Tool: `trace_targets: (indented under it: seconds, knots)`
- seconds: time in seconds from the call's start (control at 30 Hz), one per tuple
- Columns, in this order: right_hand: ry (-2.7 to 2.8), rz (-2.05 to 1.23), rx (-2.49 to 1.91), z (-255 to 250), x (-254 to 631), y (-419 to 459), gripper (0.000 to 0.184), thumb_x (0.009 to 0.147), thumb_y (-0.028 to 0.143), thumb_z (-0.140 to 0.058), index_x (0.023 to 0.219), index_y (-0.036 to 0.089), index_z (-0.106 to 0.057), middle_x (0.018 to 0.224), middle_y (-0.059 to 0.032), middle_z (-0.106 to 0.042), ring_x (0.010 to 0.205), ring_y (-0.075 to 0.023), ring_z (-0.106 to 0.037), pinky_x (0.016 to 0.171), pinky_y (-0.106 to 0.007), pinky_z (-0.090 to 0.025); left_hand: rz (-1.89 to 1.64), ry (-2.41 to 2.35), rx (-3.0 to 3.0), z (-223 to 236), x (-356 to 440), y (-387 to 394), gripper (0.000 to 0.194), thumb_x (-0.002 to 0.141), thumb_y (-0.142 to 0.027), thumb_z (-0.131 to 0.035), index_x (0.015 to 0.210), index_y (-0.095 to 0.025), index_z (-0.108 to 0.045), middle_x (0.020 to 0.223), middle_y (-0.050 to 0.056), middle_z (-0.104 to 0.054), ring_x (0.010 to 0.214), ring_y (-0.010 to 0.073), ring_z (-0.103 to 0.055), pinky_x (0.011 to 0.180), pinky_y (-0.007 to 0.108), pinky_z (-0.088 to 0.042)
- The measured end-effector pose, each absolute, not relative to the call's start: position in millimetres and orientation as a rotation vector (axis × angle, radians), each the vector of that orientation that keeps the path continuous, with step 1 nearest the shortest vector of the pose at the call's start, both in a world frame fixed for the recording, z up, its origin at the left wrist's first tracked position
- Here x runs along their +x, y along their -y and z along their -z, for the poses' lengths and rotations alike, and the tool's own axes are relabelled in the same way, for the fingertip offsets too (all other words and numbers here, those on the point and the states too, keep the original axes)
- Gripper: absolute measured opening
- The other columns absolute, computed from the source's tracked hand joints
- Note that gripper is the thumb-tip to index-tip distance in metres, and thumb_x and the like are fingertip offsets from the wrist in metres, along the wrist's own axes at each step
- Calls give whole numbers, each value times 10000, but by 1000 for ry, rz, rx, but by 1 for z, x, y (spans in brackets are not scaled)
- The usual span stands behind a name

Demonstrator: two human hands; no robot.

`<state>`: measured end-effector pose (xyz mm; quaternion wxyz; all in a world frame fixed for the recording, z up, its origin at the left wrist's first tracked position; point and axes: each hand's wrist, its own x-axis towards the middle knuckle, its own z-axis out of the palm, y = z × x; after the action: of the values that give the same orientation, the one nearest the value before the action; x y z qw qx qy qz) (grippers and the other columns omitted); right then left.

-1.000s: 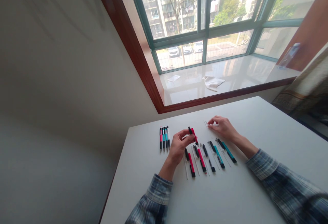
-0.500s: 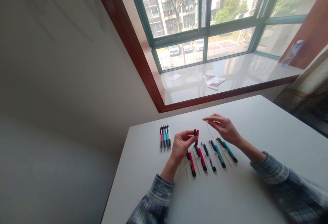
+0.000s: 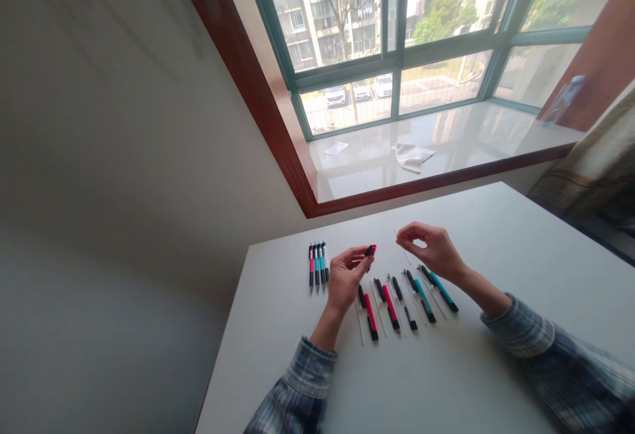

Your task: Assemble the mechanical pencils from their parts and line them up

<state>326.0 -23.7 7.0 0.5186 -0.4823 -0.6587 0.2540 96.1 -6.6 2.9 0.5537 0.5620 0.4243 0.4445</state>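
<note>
The white table [image 3: 446,371] fills the near part of the scene. Plaid sleeves cover both forearms: the left sleeve [image 3: 310,381] at near left and the right sleeve [image 3: 526,331] at near right.

Five sets of dismantled pen parts lie side by side in a row across the middle of the table. From left to right, the sets are two red pen sets [image 3: 370,318], one black pen set [image 3: 404,302] and two teal pen sets [image 3: 424,302]. Thin white refills [image 3: 359,321] lie beside the barrels, angled in the same general direction.

The left hand [image 3: 344,280] is above the left end of the row, with its fingers curled inward. Its thumb and fingertips are closed on a short black-and-red pen piece [image 3: 370,250], which is held up above the row.

The right hand [image 3: 431,251] is raised over the far side of the row, to the right of the left hand. Its thumb and forefinger curve toward each other and are partly closed. A single refill [image 3: 405,255] runs just below the fingertips; whether the hand has hold of it cannot be determined.

Four complete pens [image 3: 318,266] lie close together, left of the left hand, with their tips pointing toward the near edge.

Beyond the table, a white cloth [image 3: 413,157] and a paper sheet [image 3: 336,148] lie on the window sill [image 3: 461,133].
</note>
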Motion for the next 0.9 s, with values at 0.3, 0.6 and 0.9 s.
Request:
trace_targets:
  seconds: [0.3,0.6,0.9]
  knots:
    - [1691,-513,-1239,4,333,16,182,960,383,-649,959,224,-737,941,-49,-775,822,-219,-711,762,-386,-605,-1369,-1096,1180,1,88,-7,343,762,-363,-851,1049,-181,-813,992,81,-802,859,188,-707,786,311,-581]
    - [1800,-513,-1245,8,331,18,160,974,346,-623,976,221,-722,963,-52,-772,833,-211,-697,723,-365,-604,-1464,-1118,1147,3,78,-16,352,748,-350,-855,1049,-176,-808,1025,91,-796,924,212,-709,852,364,-587]
    - [1878,-475,-1225,9,331,21,146,986,318,-618,981,222,-727,950,-54,-771,850,-219,-698,753,-388,-601,-1506,-1129,1135,6,76,-18,367,737,-352,-864,1050,-172,-799,1009,91,-793,923,219,-712,855,377,-583]
